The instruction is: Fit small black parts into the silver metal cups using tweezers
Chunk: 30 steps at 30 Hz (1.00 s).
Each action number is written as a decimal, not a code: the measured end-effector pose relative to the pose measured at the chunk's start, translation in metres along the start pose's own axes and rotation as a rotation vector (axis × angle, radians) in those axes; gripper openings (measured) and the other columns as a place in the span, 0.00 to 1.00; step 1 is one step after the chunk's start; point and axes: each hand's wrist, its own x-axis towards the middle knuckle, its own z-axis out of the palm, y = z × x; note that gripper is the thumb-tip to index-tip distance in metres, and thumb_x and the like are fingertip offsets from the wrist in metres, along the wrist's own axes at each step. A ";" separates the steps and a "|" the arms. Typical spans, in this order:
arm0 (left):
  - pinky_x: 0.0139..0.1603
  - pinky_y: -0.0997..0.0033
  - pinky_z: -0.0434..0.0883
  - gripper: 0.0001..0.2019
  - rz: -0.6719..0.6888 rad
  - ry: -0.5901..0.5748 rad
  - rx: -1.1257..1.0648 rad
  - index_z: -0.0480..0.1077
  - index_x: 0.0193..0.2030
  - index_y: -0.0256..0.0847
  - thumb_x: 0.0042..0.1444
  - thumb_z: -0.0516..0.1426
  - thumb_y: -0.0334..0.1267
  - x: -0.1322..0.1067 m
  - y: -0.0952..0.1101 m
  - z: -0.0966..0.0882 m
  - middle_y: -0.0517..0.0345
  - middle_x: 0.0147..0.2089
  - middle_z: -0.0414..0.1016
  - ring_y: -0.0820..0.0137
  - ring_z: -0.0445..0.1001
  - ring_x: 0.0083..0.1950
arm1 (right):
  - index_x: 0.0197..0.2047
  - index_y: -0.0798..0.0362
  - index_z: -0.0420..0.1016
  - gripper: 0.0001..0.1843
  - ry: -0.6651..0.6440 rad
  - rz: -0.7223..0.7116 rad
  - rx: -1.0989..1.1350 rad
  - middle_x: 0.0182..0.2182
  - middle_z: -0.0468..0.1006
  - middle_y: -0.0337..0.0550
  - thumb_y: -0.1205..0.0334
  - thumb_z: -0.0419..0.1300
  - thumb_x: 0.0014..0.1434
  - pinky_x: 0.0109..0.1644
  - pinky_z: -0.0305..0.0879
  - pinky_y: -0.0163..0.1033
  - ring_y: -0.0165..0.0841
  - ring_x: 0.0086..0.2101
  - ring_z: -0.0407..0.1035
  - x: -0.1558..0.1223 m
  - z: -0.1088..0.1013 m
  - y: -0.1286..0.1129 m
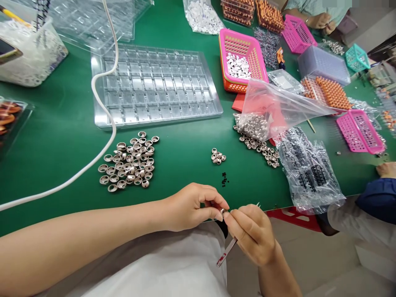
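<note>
My left hand [193, 206] pinches a small silver metal ring [222, 211] between thumb and fingertips at the table's near edge. My right hand [252, 233] touches it from the right and grips thin tweezers [227, 249] that slant down toward my lap. A pile of silver metal cups [130, 162] lies left of centre on the green table. A small cluster of rings [218, 156] and a few tiny black parts [225, 178] sit just beyond my hands.
A clear compartment tray [154, 84] lies behind the cups, crossed by a white cable [105, 107]. A plastic bag spilling rings [262, 119], a bag of black parts [309, 169] and pink baskets [244, 62] stand to the right. Other people's hands [323, 20] are at the far and right edges.
</note>
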 end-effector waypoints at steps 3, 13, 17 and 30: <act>0.38 0.77 0.73 0.07 0.069 0.024 0.039 0.80 0.43 0.34 0.60 0.62 0.33 -0.001 -0.002 0.002 0.52 0.36 0.80 0.71 0.77 0.36 | 0.53 0.62 0.75 0.15 -0.033 -0.007 -0.006 0.42 0.80 0.52 0.73 0.51 0.68 0.36 0.68 0.43 0.36 0.39 0.72 0.004 -0.003 -0.001; 0.38 0.78 0.74 0.06 0.118 0.066 0.044 0.80 0.41 0.34 0.60 0.61 0.30 -0.004 -0.002 0.007 0.52 0.36 0.81 0.71 0.79 0.36 | 0.55 0.67 0.73 0.18 -0.021 -0.025 0.041 0.43 0.78 0.55 0.75 0.49 0.65 0.35 0.68 0.43 0.37 0.39 0.70 0.006 -0.002 -0.004; 0.38 0.78 0.75 0.06 0.099 0.070 0.031 0.80 0.41 0.34 0.59 0.60 0.29 -0.004 -0.002 0.008 0.53 0.35 0.80 0.71 0.79 0.35 | 0.55 0.67 0.72 0.18 -0.026 -0.032 0.061 0.42 0.78 0.54 0.75 0.49 0.66 0.34 0.68 0.43 0.37 0.39 0.70 0.007 -0.001 -0.003; 0.37 0.76 0.74 0.07 -0.127 0.021 0.146 0.79 0.41 0.38 0.58 0.60 0.31 -0.002 0.012 0.002 0.54 0.38 0.80 0.71 0.77 0.35 | 0.50 0.62 0.71 0.13 -0.050 -0.009 0.059 0.32 0.76 0.47 0.75 0.49 0.66 0.30 0.65 0.40 0.33 0.29 0.65 0.019 0.006 0.003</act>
